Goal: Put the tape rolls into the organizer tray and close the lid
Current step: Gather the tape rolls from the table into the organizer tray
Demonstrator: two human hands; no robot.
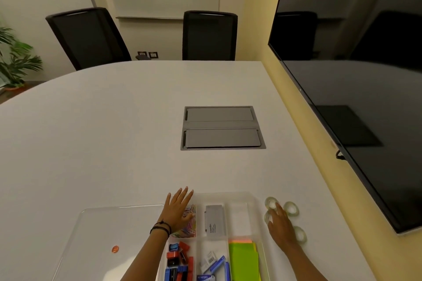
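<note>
Starting out, by the look of it: four tape rolls [291,208] lying on the bench [114,143] just right of the organizer tray [255,196], none inside; far-right compartment [237,214] apparently free. Lid [102,235] off, flat to the left. Right hand [279,227] spread over the rolls, fingertips touching two, grip wide, nothing lifted. Left hand [178,210] flat, open, steadying the tray's far-left corner.

Open white table [102,143] ahead, bare but for a flush grey hatch [222,128]. Lid [109,235] lying flat left of tray [251,196]. Empty far-right tray pocket reachable from above. Black screen [354,75] walling off the right side.
</note>
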